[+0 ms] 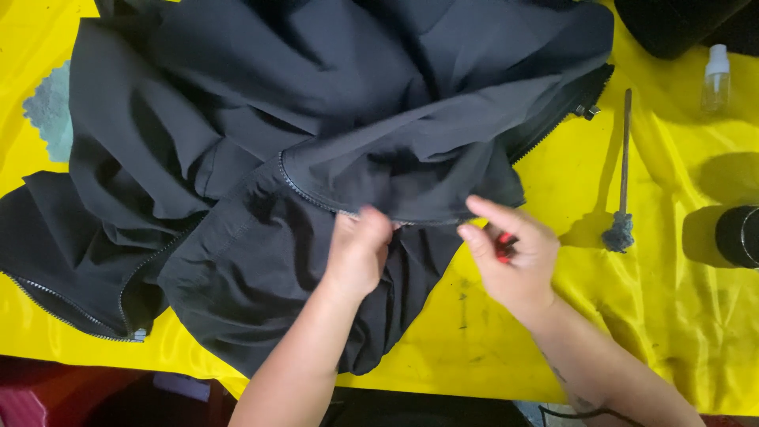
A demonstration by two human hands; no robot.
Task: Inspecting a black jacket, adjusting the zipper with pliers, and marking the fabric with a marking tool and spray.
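Lying spread and crumpled over the yellow table cover (474, 348), with the dark jacket (237, 142) filling most of the middle and left. Pinched at a folded edge with a zipper (304, 188) by the left hand (357, 251), fingers closed on the cloth near the centre. Held just beside that edge by the right hand (510, 257), fingers partly curled around a small red thing (503, 247), too hidden to name. Seems a step of working along the zipper seam; probably calls next for keeping the edge tight and flat while bringing the small thing to it, though only a judgement. Resting to the right, well apart from the hands, a thin stick with a tufted end (621, 213), a small clear spray bottle (716, 79) and a dark round container (739, 236) at the border. Standing in the way, mostly loose folds of the cloth itself around the seam.
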